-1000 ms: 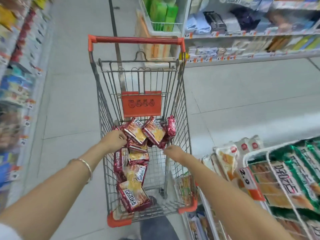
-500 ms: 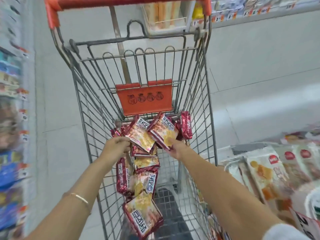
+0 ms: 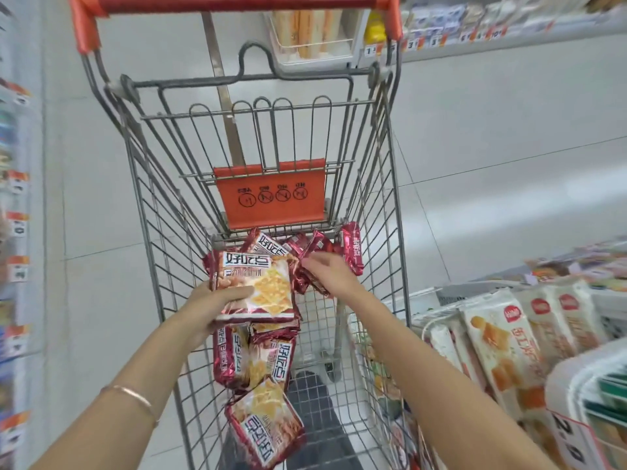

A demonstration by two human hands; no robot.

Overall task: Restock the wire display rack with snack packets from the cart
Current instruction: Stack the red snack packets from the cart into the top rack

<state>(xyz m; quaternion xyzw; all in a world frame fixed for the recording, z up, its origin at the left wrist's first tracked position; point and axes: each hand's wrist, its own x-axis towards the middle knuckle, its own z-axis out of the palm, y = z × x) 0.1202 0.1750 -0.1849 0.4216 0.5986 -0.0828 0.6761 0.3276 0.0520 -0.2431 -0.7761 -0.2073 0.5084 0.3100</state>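
A wire shopping cart [image 3: 159, 205] with an orange handle stands in front of me, holding several red snack packets [image 3: 268, 364]. My left hand [image 3: 217, 300] grips one red packet [image 3: 258, 286] by its left edge and holds it flat above the pile. My right hand [image 3: 329, 276] reaches into the cart's far end, its fingers pinching another red packet [image 3: 312, 249] that lies among others there. The wire display rack [image 3: 441, 300] sits at the lower right, filled with pale snack packets [image 3: 502, 347].
Blurred shelves with price tags [image 3: 18, 225] line the left side of the aisle. More shelving [image 3: 475, 32] and a wire basket of goods [image 3: 308, 32] stand beyond the cart. An orange child-seat flap [image 3: 271, 195] hangs inside the cart. Grey floor tiles [image 3: 492, 137] lie to the right.
My left hand has lifted one red packet up off the pile. My right hand has moved further into the cart's far end onto another packet. The view has moved closer to the cart.
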